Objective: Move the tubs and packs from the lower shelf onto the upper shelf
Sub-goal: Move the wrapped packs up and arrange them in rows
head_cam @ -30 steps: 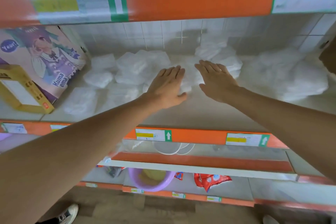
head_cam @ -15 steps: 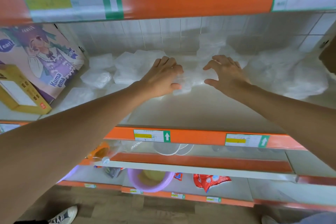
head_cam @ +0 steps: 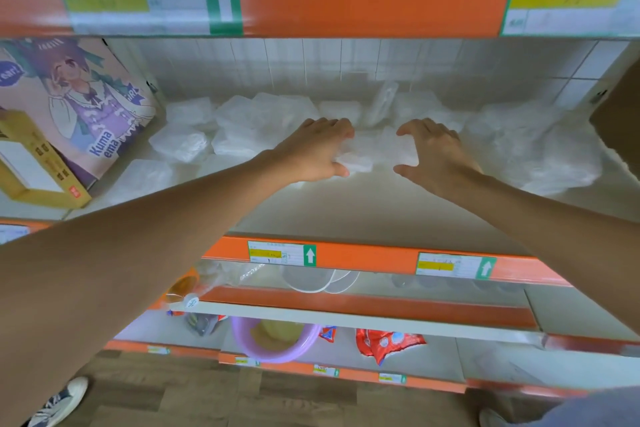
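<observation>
Gripped at both ends: translucent white plastic pack (head_cam: pixel 377 154), left hand (head_cam: pixel 311 149) and right hand (head_cam: pixel 434 152) curled round it.
Lies between them on white upper shelf (head_cam: pixel 346 211); placement step, seemingly; next: release, reach beneath.

A second ago both my hands lay flat, palms down, over the packs near the middle of the shelf (head_cam: pixel 346 215). Now my left hand (head_cam: pixel 311 152) has curled fingers and thumb round one end of a clear pack (head_cam: pixel 375 152), and my right hand (head_cam: pixel 434 152) has curled round its other end.
</observation>
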